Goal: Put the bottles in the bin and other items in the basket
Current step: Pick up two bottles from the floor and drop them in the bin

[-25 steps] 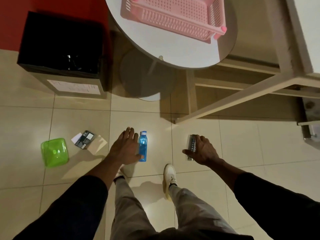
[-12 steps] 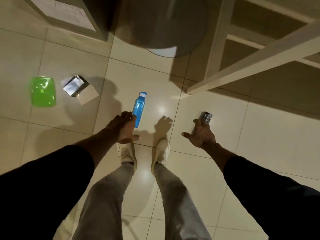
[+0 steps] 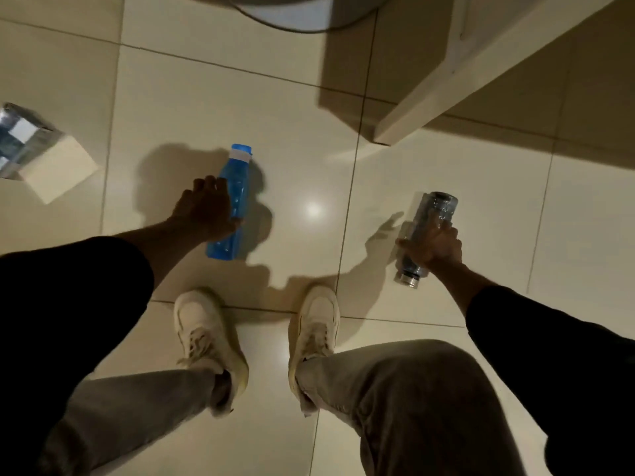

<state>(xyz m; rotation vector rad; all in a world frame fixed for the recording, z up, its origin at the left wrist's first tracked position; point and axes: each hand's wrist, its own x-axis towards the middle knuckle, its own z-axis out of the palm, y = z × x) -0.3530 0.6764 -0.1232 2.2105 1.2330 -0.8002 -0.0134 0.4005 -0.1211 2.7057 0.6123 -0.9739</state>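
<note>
**A:** Blue bottle (image 3: 238, 180), where was it?
**B:** On the floor (image 3: 206, 97), just beyond the left shoe (image 3: 206, 334), cap pointing far. The left hand (image 3: 202, 214) had curled round its middle, thumb at the near side. Half a second before, it only touched the near end. Couldn't tell if the bottle had left the tile.

**A:** The other one?
**B:** Clear bottle (image 3: 436, 207), on the right, clamped in the right hand (image 3: 433, 249). Its shadow fell apart from it, so I judged it lifted.

**A:** Around them?
**B:** Opened carton (image 3: 51, 166) far left, untouched. Wooden frame (image 3: 446, 73) far right. Bin and basket had dropped out of view as the head dipped.

**A:** Meaning?
**B:** Probably both bottles secured. Next: stand and carry them to the bin. The carton was left for the basket.
</note>
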